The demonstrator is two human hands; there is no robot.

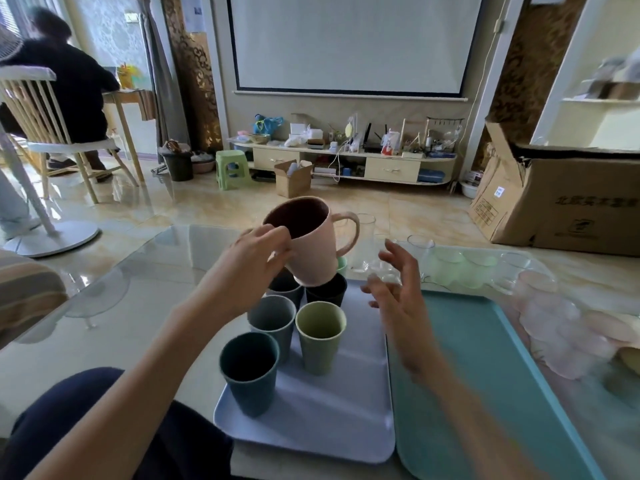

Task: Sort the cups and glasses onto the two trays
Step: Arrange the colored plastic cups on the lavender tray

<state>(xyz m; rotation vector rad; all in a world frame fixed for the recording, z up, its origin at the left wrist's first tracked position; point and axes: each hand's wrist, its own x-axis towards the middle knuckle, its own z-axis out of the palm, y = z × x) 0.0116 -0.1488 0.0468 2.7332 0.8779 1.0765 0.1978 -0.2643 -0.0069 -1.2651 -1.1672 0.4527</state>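
My left hand (258, 261) grips a pink handled mug (313, 249) by its rim and side, tilted, above the far end of the lavender tray (343, 407). On that tray stand several plastic cups: a dark teal one (249, 374), a grey-blue one (272, 322), an olive-green one (320, 337) and a black one (327, 289). My right hand (398, 299) hovers with spread fingers over the seam between the lavender tray and the bare teal tray (485, 393). Clear glasses (365, 242) stand on the table beyond the trays.
The trays lie on a glass-topped table (138, 282). More clear glasses (420, 245) and pale coasters (568, 334) lie at the right. A large cardboard box (561, 199) stands on the floor at right. A person sits on a chair (45, 133) at far left.
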